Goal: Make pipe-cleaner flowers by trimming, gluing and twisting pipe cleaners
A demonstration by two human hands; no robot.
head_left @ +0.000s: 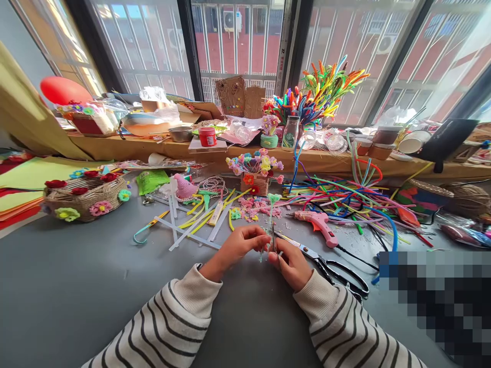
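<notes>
My left hand [245, 246] is closed in a pinch on the thin stem of a pale green fuzzy flower [273, 198], which stands upright above my fingers. Close beside it, my right hand [293, 263] is closed around what look like small scissors [273, 236], their narrow dark blades pointing up next to the stem; my fingers hide the handles. Green bits hang below my left fingertips. To the right of my right hand lie large black-handled scissors [333, 271], partly behind the sleeve. A pink glue gun [318, 222] rests just beyond them.
Glue sticks [192, 234] and yellow stems lie left of centre. Behind are pink trimmings [259, 207] and a flower box [255, 181]. A woven basket [86, 197] stands left; colourful pipe cleaners [341, 197] are heaped right. Another person's blurred arm [441, 301] is at right.
</notes>
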